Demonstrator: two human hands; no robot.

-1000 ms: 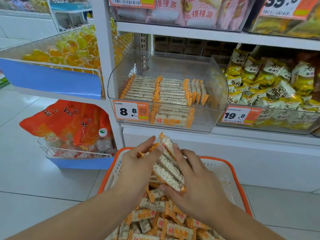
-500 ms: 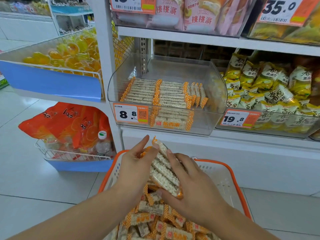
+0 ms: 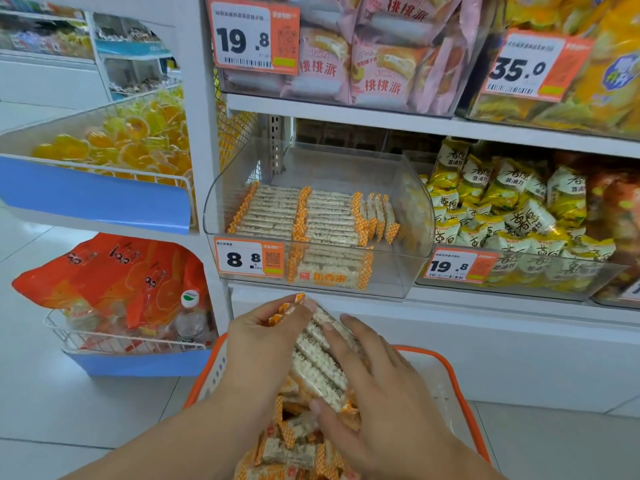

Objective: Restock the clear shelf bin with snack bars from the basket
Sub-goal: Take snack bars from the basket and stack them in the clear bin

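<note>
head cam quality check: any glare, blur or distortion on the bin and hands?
Head view: wide-angle bowing bends the shelf upright; soft glare on the clear shelf bin front wall, price tag still legible; both hands and the gripped snack bars fairly sharp; far aisle top left is soft.

Hands: two (image 3: 263,344) (image 3: 384,386). Basket (image 3: 453,372): one; clear bin (image 3: 408,271): one. Price tags: four (image 3: 254,38) (image 3: 535,65) (image 3: 250,259) (image 3: 457,266); loose bars too jumbled to count.

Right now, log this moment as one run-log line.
left hand: holds snack bar stack | right hand: holds stack | position: above orange basket | clear bin: partly filled
</note>
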